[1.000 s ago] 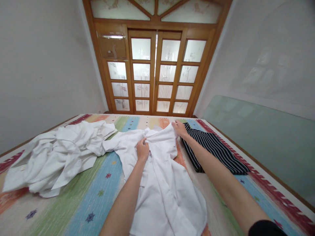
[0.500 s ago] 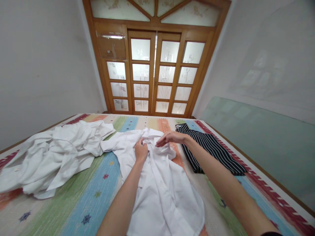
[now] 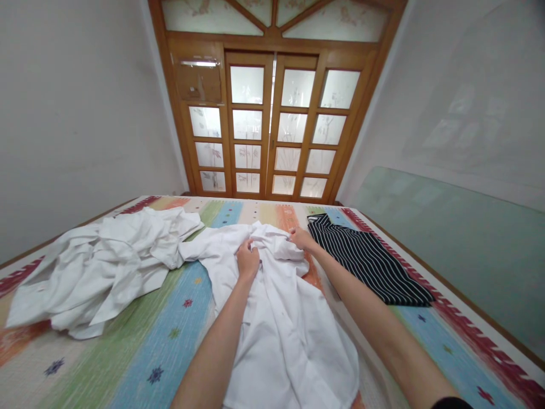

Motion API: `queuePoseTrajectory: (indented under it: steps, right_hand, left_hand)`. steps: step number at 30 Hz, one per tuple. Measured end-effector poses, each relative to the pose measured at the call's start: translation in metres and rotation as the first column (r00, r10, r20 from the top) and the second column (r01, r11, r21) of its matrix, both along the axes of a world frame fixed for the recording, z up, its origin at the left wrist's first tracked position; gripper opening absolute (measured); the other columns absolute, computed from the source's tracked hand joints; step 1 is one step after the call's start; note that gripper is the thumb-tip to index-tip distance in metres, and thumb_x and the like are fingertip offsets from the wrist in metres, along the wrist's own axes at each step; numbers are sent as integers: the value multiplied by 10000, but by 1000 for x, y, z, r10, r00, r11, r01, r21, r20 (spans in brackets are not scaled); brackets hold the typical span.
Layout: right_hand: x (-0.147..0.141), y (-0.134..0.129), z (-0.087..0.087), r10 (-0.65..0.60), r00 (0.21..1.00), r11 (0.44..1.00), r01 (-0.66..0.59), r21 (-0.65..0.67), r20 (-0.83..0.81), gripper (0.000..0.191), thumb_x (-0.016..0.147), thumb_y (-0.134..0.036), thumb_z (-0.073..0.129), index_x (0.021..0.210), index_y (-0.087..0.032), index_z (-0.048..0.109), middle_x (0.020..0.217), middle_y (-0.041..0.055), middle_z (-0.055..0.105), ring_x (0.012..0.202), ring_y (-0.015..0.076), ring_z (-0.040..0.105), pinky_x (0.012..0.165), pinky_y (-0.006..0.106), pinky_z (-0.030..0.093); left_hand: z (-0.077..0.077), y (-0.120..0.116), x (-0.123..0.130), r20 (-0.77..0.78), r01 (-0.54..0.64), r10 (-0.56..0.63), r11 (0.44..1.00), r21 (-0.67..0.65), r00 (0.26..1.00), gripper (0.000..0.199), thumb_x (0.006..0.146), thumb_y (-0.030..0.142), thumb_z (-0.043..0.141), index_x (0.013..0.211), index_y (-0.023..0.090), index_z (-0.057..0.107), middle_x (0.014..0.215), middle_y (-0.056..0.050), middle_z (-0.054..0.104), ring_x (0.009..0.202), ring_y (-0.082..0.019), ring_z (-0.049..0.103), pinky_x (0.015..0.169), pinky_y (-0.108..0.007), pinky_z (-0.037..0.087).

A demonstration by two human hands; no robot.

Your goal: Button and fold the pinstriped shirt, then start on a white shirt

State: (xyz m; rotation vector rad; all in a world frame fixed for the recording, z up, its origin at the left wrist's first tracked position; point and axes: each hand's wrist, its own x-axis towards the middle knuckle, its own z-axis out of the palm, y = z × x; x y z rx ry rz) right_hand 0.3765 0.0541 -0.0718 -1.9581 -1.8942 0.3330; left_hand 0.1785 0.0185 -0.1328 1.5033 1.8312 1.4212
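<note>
A white shirt [image 3: 285, 329] lies spread in front of me, its collar end away from me and its hem near. One sleeve stretches out to the left; the fabric on the right near the shoulder is bunched. My left hand [image 3: 248, 259] rests on the upper front, fingers curled on the cloth near the collar. At the right shoulder, my right hand [image 3: 301, 238] is closed with thumb and fingers pinching the edge of the white fabric. The fingertips of both hands are partly hidden by folds.
A crumpled heap of white clothes [image 3: 123, 264] lies to the left. On the right is a folded black garment with white stripes [image 3: 370, 255]. All lie on a striped, multicoloured bed cover [image 3: 170, 335]. A pale green headboard [image 3: 451, 244] runs along the right; wooden glazed doors [image 3: 270, 125] stand behind.
My right hand has moved slightly right from above the collar area to the shoulder edge, and its outstretched fingers have closed on the fabric. My left hand stays at the upper front.
</note>
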Motion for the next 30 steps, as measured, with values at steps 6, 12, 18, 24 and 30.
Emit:
queuePoseTrajectory:
  steps: [6,12,18,24,30]
  right_hand:
    - [28,0,36,-358,931,896,365,253,-73,313,825,-187,510,1129,-165,579,953,126,669,902,256,621,758,312,434]
    - [71,-16,64,-544,811,682,576,450,-215,315,847,-212,441,1113,-142,593,917,147,668,901,283,604,790,343,422]
    - [102,-25,62,-387,914,915,364,175,120,162,709,-202,581,805,-174,709,889,124,703,887,283,641,735,311,462]
    - [101,-18,46,-105,955,984,140,-109,278,220,677,-330,687,821,-164,697,928,110,704,906,259,646,746,298,483]
    - [70,-2,29,-151,939,988,150,30,309,493,770,-354,630,1198,-114,583,1224,219,604,1134,342,574,875,411,460]
  left_hand:
    - [-2,1,-1,-30,20,-20,1000,-4,999,388,784,112,499,1133,158,662,1104,-91,703,1017,-211,648,956,-331,487]
    - [3,-1,2,-146,192,-189,981,3,971,361,784,100,523,1101,152,690,1142,-86,696,1110,-206,613,1033,-321,422]
    - [5,-6,6,-272,344,-340,938,-36,900,344,770,114,574,1080,170,714,1183,-98,681,1204,-236,559,1078,-369,377]
    - [7,-8,6,-334,351,-349,935,-57,876,312,810,122,546,1066,168,720,1150,-106,695,1156,-241,593,1052,-375,405]
    - [8,-9,6,-388,345,-342,936,-62,856,321,825,124,524,1082,160,713,1136,-105,700,1144,-237,600,1036,-372,422]
